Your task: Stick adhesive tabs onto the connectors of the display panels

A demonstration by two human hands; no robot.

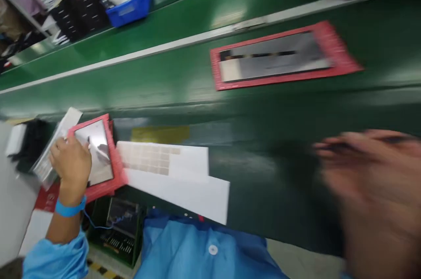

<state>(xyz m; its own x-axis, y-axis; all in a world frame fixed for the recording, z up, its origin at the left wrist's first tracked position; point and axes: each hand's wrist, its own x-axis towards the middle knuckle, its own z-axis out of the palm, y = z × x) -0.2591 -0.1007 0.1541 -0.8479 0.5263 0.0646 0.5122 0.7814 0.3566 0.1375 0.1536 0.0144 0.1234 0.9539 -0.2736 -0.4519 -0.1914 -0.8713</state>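
My left hand (71,160), with a blue band round the wrist, has its fingers curled at the left edge of a shiny screen panel (98,149). That panel lies on a red bubble-wrap bag (116,169). Right beside these fingers is a clear plastic strip or bag (70,117). Smeared by motion, my right hand (368,169) hovers above the green mat at the right, closed round a thin dark tool whose kind is unclear. Further up, another screen panel (279,60) rests on a second red bubble-wrap bag (337,46).
White sheets (197,195) with rows of beige labels (148,158) lie near the front edge. Below the bench stands a dark green crate (133,244) with panels inside. A blue bin (131,9) is at the far side, beyond a pale rail (184,42).
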